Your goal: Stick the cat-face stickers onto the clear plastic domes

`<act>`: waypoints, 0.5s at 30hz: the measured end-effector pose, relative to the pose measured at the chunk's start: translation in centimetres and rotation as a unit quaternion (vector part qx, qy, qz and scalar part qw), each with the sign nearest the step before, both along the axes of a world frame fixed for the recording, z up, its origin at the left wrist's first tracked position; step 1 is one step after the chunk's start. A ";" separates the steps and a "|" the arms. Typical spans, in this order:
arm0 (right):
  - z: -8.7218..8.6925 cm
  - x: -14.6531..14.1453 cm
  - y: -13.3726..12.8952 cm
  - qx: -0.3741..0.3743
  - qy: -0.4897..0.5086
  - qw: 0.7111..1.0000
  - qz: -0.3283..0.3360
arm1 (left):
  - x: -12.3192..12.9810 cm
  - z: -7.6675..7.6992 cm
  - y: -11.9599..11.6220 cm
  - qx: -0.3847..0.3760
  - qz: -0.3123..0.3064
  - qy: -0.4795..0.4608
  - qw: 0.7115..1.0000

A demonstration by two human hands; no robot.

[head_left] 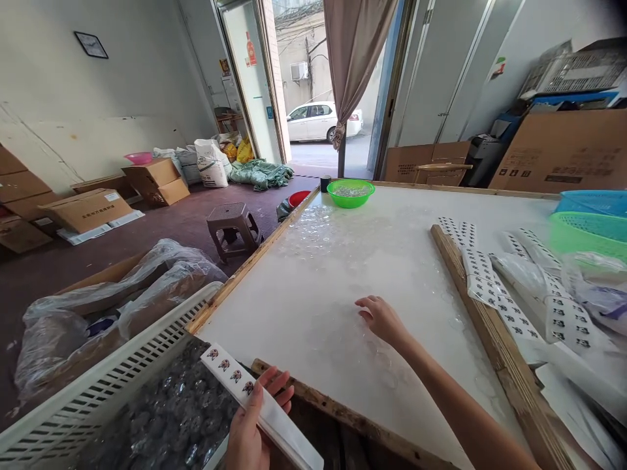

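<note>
My left hand [255, 424] is closed around a long white sticker strip [230, 375] printed with a row of small dark animal faces; it looks like a folded stack. It is held over the table's near edge and the crate. My right hand [379, 318] reaches over the white tabletop [313, 313], fingers loosely bent and apart, with nothing visible in them. Around it lie clear round pieces [386, 375], hard to make out against the white. Whether the fingertips touch one, I cannot tell.
A white crate [112, 372] of shiny transparent pieces stands at lower left. A wooden bar [490, 326] divides off more sticker strips [568, 313] on the right. A green basket [350, 199] sits at the table's far end. A stool [234, 225] stands left.
</note>
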State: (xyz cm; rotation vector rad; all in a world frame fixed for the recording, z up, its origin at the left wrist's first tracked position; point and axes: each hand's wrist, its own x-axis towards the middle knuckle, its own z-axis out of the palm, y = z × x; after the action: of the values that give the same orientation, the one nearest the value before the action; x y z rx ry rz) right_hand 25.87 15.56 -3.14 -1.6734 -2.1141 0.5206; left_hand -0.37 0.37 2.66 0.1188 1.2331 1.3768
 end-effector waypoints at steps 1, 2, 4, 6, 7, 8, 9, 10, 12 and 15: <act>0.0 -0.4 0.1 0.011 0.002 1.000 0.009 | -0.1 -0.2 0.0 -0.002 0.002 -0.002 1.000; 0.0 -0.8 0.3 0.020 0.004 1.000 0.022 | -0.2 -0.4 0.0 -0.005 0.004 -0.003 1.000; 0.0 -1.5 0.5 0.025 0.001 0.998 0.057 | -0.4 -0.5 0.1 -0.018 -0.005 -0.009 1.000; 0.0 -2.0 0.7 0.018 -0.013 0.997 0.078 | -0.6 -0.5 0.2 -0.037 -0.022 -0.015 0.999; 0.0 -2.2 0.8 0.014 -0.021 0.997 0.077 | -0.8 -0.5 0.3 -0.043 -0.027 -0.014 0.999; -0.1 -2.3 0.9 0.014 -0.026 0.997 0.070 | -0.9 -0.5 0.3 -0.049 -0.031 -0.012 0.998; -0.1 -2.5 0.9 0.016 -0.026 0.998 0.061 | -0.9 -0.5 0.4 -0.054 -0.031 -0.008 0.998; -0.1 -2.8 1.0 0.022 -0.023 0.998 0.056 | -0.9 -0.6 0.5 -0.057 -0.026 -0.001 0.998; -0.1 -3.5 1.1 0.034 -0.008 0.997 0.064 | -0.8 -0.8 0.6 -0.056 -0.017 0.011 0.998; -0.1 -4.8 1.2 0.027 0.000 0.993 0.114 | -0.6 -1.1 0.9 -0.060 -0.019 0.005 0.998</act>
State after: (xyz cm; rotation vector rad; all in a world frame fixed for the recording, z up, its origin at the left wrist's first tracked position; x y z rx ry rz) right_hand 21.08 16.75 -3.28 -1.4107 -2.3131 0.5231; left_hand -1.00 1.28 1.55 0.0650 1.3117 1.2687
